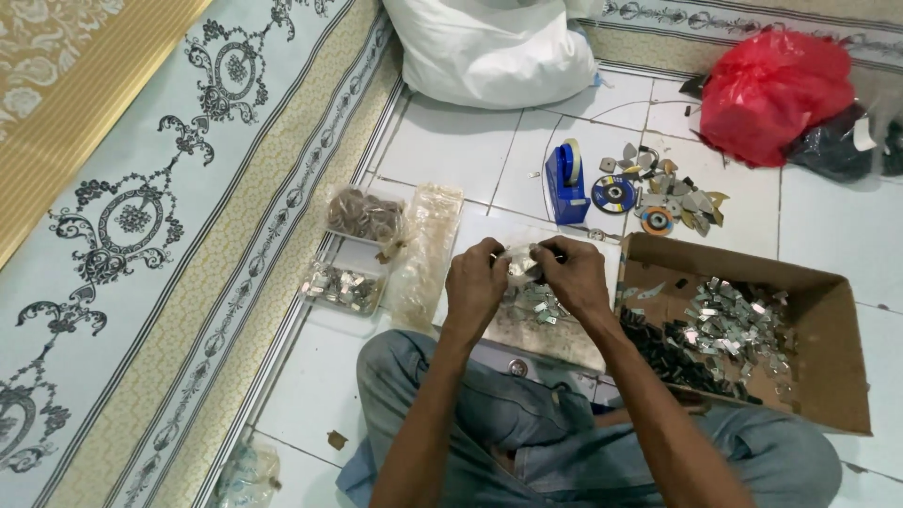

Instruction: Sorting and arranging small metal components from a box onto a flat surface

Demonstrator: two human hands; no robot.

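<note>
Left hand (473,282) and right hand (572,275) meet, fingers pinched together on a small metal piece (520,261), just left of the cardboard box (828,376). Beyond the box's far edge lies open white tiled floor (451,146); a patterned mat (141,216) borders it further left.

Right of the board (564,343) sits the cardboard box (828,310); left lie two small bags (353,254); behind stands the tape dispenser (567,183).

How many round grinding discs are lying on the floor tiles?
2. A larger blue disc lies just right of the blue tape dispenser. A smaller orange-and-blue disc lies right of it and nearer the cardboard box. The scrap pile may hide more.
</note>
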